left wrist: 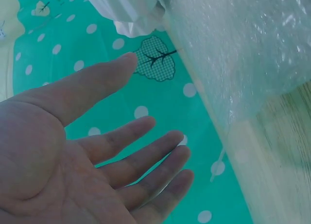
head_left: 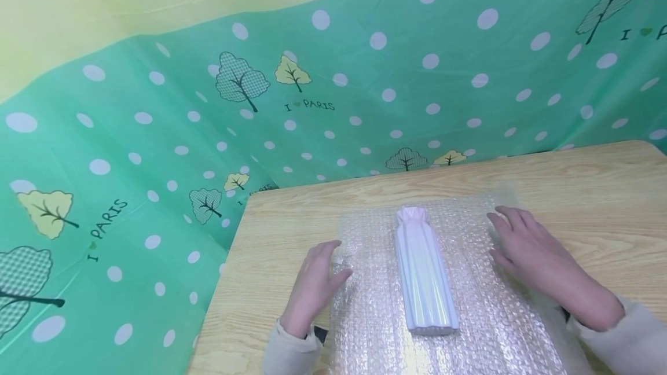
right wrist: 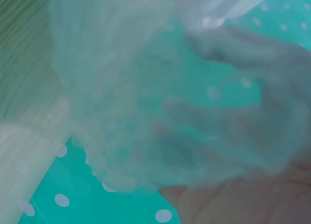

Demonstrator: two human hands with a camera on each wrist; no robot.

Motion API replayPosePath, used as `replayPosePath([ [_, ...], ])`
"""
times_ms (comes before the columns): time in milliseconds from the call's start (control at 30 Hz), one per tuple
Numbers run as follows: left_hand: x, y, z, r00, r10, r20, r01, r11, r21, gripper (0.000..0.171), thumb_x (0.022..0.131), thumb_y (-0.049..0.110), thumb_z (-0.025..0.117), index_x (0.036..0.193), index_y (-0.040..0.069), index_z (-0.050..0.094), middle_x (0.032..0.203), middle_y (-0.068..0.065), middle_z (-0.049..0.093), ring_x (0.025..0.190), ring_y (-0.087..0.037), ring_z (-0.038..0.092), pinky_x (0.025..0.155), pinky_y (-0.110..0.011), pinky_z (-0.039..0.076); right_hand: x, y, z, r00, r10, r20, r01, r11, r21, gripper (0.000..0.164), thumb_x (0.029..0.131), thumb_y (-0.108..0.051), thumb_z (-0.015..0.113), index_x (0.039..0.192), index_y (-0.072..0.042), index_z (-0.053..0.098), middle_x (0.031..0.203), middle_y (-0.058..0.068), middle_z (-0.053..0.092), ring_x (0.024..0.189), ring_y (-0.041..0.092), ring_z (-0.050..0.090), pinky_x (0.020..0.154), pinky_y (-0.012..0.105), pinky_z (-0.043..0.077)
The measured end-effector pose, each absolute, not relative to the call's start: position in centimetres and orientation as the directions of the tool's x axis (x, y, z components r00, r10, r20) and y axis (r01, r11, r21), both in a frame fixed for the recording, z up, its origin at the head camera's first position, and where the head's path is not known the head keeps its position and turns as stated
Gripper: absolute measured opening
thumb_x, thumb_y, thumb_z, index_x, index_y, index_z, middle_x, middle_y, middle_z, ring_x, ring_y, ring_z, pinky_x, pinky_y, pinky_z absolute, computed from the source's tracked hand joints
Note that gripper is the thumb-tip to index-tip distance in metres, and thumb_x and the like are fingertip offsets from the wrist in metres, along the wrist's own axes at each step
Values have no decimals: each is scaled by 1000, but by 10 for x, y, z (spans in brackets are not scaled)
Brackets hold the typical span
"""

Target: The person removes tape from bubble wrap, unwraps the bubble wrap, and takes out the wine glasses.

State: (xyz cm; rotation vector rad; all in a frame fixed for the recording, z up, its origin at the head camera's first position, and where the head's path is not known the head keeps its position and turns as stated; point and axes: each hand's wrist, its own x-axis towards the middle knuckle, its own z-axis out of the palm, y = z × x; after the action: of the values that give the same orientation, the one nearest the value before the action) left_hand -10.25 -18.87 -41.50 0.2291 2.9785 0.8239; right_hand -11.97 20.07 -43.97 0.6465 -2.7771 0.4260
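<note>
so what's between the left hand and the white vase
In the head view, only a strip of bubble wrap lies between the left hand and the white vase, which rests on that same sheet; nothing else sits there.

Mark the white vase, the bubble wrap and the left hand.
white vase (head_left: 424, 282), head view, middle of its ribbed body.
bubble wrap (head_left: 375, 311), head view, bare stretch left of the vase.
left hand (head_left: 314, 285), head view, back of the hand.
</note>
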Motion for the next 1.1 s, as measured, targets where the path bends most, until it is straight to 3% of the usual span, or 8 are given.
replayPosePath([
  [333, -101, -185, -415, -986, 169, -1, 144, 843, 519, 60, 91, 27, 72, 143, 7, 49, 143, -15, 53, 132, -35, 49, 109, -53, 44, -116, 197, -434, -878, -377, 295, -453, 854, -256, 67, 78, -14, 80, 131, 12, 48, 134, 34, 43, 118, 51, 43, 89, 66, 47],
  [1100, -99, -181, -416, -980, 198, 4, 174, 848, 500, 59, 93, 32, 69, 143, 7, 49, 143, -13, 53, 131, -34, 50, 108, -51, 45, -106, 195, -415, -852, -392, 347, -487, 838, -247, 70, 76, -17, 82, 132, 10, 49, 133, 32, 47, 117, 50, 46, 91, 66, 47],
])
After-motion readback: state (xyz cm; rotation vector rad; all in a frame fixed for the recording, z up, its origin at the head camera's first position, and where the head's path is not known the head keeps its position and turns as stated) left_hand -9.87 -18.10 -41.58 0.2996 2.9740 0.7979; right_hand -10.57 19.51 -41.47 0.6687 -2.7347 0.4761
